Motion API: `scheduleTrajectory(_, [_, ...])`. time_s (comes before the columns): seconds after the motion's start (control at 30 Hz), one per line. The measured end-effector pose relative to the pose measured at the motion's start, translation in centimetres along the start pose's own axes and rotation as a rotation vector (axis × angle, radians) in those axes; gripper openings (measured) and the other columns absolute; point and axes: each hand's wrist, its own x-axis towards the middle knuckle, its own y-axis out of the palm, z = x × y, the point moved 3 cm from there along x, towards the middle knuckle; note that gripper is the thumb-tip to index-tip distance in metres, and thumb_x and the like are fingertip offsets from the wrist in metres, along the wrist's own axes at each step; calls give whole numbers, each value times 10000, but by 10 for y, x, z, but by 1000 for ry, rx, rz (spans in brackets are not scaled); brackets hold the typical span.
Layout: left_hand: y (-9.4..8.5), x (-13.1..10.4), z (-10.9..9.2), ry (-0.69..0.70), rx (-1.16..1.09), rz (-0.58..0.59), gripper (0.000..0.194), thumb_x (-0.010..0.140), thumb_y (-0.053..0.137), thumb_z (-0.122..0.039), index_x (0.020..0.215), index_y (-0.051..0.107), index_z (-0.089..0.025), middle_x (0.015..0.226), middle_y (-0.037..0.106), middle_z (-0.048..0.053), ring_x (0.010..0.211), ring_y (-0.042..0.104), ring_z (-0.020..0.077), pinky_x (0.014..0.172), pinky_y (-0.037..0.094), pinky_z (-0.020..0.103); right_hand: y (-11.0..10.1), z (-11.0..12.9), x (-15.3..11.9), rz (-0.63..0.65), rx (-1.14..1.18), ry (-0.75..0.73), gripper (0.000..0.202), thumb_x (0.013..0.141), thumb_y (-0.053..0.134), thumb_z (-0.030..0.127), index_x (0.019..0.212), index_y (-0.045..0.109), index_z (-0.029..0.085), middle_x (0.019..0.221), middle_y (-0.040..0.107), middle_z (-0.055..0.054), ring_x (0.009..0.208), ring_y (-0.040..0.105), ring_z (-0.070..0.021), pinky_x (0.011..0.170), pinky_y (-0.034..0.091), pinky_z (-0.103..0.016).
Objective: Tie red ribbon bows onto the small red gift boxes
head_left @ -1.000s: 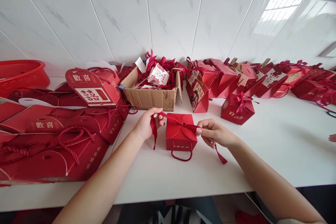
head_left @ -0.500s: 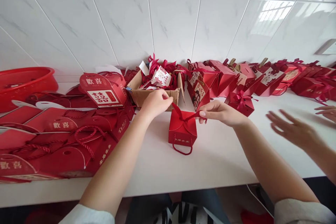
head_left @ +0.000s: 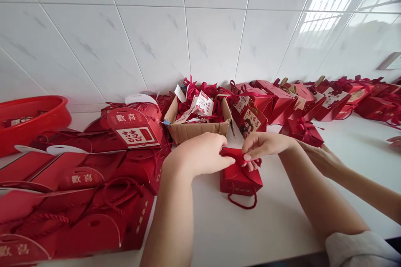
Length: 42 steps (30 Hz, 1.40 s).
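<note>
A small red gift box (head_left: 241, 181) stands on the white table, its twisted cord handle hanging at the near side. Over its top left edge, my left hand (head_left: 205, 154) is bent with thumb and fingers curled round the red ribbon. My right hand (head_left: 263, 148) pinches the ribbon at the top of the box, on the right. Both hands partly hide the ribbon. Another person's hand (head_left: 322, 160) reaches in behind my right wrist, near a finished box with a bow (head_left: 302, 131).
Flat red boxes (head_left: 78, 204) pile up at the left, with a red basin (head_left: 40, 121) behind. A cardboard box (head_left: 200, 131) of ribbons and cards stands behind my hands. Several red boxes (head_left: 282, 102) line the tiled wall. Part of another hand (head_left: 395, 139) shows at the right edge.
My hands have come closer together over the box top, and the ribbon ends are no longer spread apart. The other person's hand has moved left, behind my right wrist. The view has shifted.
</note>
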Motion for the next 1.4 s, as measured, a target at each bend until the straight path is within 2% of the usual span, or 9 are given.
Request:
scheduleTrajectory(0.1, [-5,-2,6,25,-5,-38,188,665,685,-372,730,664,-196,646,622,52,589,537,205,500,282,262,2,-2,3,10,7,20,272,860,618,342,909,745,107,696,723,-62,557,627,-92,495,472,-173])
scheduleTrajectory(0.33, [-1,9,3,54,59,60,120,683,628,-302,728,651,-194,677,646,50,468,489,148,437,254,256,3,-7,4,14,-10,25,277,860,617,347,913,749,108,762,732,-82,593,623,-101,524,467,-192])
scheduleTrajectory(0.53, [12,21,-3,85,137,139,163,581,693,-318,658,599,-209,630,613,20,442,499,162,407,270,252,-1,-9,0,67,34,-103,332,870,600,385,907,744,88,755,728,-104,620,638,-120,552,483,-210])
scheduleTrajectory(0.7, [17,24,-7,47,234,171,208,602,687,-352,733,617,-206,762,653,57,537,554,198,445,307,256,-7,-5,-8,41,87,-260,274,874,608,335,940,730,98,730,725,-93,620,657,-132,568,503,-223])
scheduleTrajectory(0.83, [17,23,-10,31,238,163,241,652,681,-402,787,665,-203,744,663,62,525,543,191,457,294,259,-11,1,-16,21,118,-347,204,874,612,255,987,708,115,726,727,-74,626,674,-138,578,505,-230])
scheduleTrajectory(0.93, [16,21,-15,84,223,129,267,660,692,-428,801,687,-201,773,670,64,535,547,186,462,291,257,-12,6,-22,8,94,-347,216,882,601,266,998,693,108,756,730,-87,656,682,-151,580,504,-234])
scheduleTrajectory(1.03, [16,19,-20,112,189,84,281,667,693,-450,782,685,-194,719,667,53,479,529,170,445,278,262,-10,10,-26,67,97,-334,241,891,588,268,1055,655,105,833,731,-111,722,692,-167,617,519,-258])
scheduleTrajectory(1.2, [21,19,-25,29,243,101,280,739,604,-459,669,612,-188,521,583,23,355,448,139,399,217,274,-6,10,-27,111,179,-312,282,895,587,248,1149,572,126,819,731,-94,746,702,-174,669,538,-291])
scheduleTrajectory(1.4, [20,20,-33,-83,453,188,355,858,367,-433,661,541,-195,560,581,30,407,442,137,412,261,281,-5,13,-27,95,195,-304,246,903,578,228,1122,534,125,784,721,-79,711,691,-155,655,532,-281])
